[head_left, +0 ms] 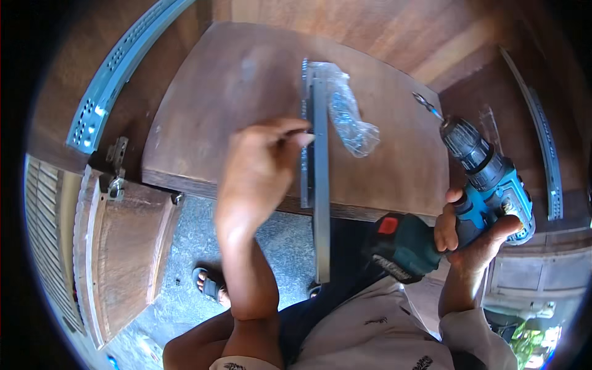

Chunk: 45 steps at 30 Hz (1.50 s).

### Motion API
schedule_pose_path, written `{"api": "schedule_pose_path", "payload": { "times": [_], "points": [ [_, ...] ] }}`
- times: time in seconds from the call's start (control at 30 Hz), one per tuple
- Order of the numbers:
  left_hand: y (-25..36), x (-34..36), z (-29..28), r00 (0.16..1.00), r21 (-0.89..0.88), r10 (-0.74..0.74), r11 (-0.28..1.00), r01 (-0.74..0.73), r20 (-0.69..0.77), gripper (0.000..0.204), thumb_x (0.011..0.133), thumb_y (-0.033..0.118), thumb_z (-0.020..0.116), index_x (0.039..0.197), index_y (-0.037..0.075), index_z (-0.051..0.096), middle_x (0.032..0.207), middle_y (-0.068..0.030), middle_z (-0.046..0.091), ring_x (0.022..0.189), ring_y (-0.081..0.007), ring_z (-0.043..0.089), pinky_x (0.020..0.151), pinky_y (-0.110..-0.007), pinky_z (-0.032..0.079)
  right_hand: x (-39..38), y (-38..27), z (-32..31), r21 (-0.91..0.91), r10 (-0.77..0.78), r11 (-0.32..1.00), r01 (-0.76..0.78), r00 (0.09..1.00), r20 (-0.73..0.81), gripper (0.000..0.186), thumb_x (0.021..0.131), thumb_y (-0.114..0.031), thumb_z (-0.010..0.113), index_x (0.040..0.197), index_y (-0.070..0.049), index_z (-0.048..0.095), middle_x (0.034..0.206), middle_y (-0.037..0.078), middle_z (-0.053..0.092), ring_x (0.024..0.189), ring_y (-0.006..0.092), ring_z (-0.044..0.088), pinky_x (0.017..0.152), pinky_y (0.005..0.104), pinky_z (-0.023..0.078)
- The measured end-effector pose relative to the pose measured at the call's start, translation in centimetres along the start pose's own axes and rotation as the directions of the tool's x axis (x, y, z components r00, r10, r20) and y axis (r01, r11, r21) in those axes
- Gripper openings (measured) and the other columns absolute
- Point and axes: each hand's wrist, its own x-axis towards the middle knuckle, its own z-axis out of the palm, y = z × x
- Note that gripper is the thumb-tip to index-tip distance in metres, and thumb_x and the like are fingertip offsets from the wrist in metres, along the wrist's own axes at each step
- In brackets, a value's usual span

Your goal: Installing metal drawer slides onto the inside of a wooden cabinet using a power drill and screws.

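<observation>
My left hand (253,166), motion-blurred, has its fingertips pinched at a metal drawer slide (320,185) lying lengthwise on the wooden board, its near end past the front edge. I cannot make out what the fingertips hold. My right hand (468,240) grips a blue and black cordless drill (499,191) with a dark battery pack (401,246), its chuck pointed up and away. A crumpled clear plastic bag (351,117) lies right of the slide. A small pliers-like metal tool (424,103) shows beyond the chuck, partly hidden.
Wooden cabinet walls surround the board (216,92), with slide rails on the left (108,80) and right (542,142). An open wooden door (123,253) with hinges hangs at lower left. Below are a grey speckled floor (185,234) and my sandalled foot (209,283).
</observation>
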Motion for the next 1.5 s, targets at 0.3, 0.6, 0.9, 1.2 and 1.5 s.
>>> {"api": "schedule_pose_path", "payload": {
  "times": [0.3, 0.6, 0.9, 1.2, 1.5],
  "points": [
    [-5.6, 3.7, 13.7, 0.887, 0.576, 0.379, 0.676, -0.459, 0.262, 0.012, 0.087, 0.004, 0.062, 0.089, 0.001, 0.074, 0.096, -0.016, 0.075, 0.078, -0.031, 0.072, 0.072, -0.042, 0.055, -3.4, -0.1, -0.3, -0.344, -0.038, 0.934, -0.09, 0.936, -0.349, 0.11, 0.081, -0.088, 0.056, 0.126, 0.012, 0.056, 0.061, 0.008, 0.06, 0.04, 0.0133, 0.05, 0.045, 0.0237, 0.043],
    [-8.3, 3.9, 17.9, 0.919, 0.844, 0.375, 0.446, -0.298, 0.126, 0.016, 0.09, 0.012, 0.058, 0.084, 0.009, 0.073, 0.08, -0.0151, 0.07, 0.062, -0.0285, 0.07, 0.053, -0.047, 0.054, -2.5, 0.1, -0.4, -0.09, 0.071, 0.992, -0.088, 0.983, -0.168, 0.102, 0.086, -0.082, 0.059, 0.124, 0.013, 0.057, 0.076, 0.013, 0.068, 0.041, 0.0134, 0.051, 0.043, 0.0259, 0.044],
    [-9.4, 4.9, 18.6, 0.884, 0.728, 0.431, 0.545, -0.415, 0.181, 0.015, 0.09, 0.008, 0.059, 0.098, 0.004, 0.071, 0.1, -0.0204, 0.069, 0.065, -0.0293, 0.07, 0.051, -0.043, 0.055, -1.4, 0.6, 1.9, -0.187, 0.001, 0.982, -0.035, 0.984, -0.178, 0.097, 0.09, -0.077, 0.06, 0.126, 0.013, 0.054, 0.087, 0.015, 0.07, 0.041, 0.0126, 0.05, 0.043, 0.0258, 0.045],
    [-8.8, 5.5, 21.0, 0.959, 0.774, 0.266, 0.585, -0.241, 0.097, 0.016, 0.091, 0.009, 0.059, 0.102, 0.003, 0.069, 0.102, -0.019, 0.069, 0.064, -0.0306, 0.07, 0.052, -0.039, 0.056, -0.7, 0.4, 4.0, -0.246, -0.063, 0.969, 0.026, 0.988, -0.142, 0.095, 0.091, -0.074, 0.061, 0.128, 0.013, 0.053, 0.097, 0.017, 0.071, 0.042, 0.0124, 0.052, 0.043, 0.026, 0.046],
    [-5.9, 4.7, 18.3, 0.882, 0.983, 0.435, -0.043, -0.179, 0.179, 0.017, 0.091, 0.006, 0.059, 0.106, 0.001, 0.066, 0.096, -0.0125, 0.069, 0.059, -0.0215, 0.066, 0.052, -0.032, 0.054, -0.4, 0.7, 4.1, -0.155, 0.006, 0.988, -0.011, 0.999, -0.032, 0.097, 0.089, -0.073, 0.064, 0.135, 0.01, 0.051, 0.107, 0.018, 0.07, 0.046, 0.0131, 0.055, 0.044, 0.0269, 0.047]
  ]
}}
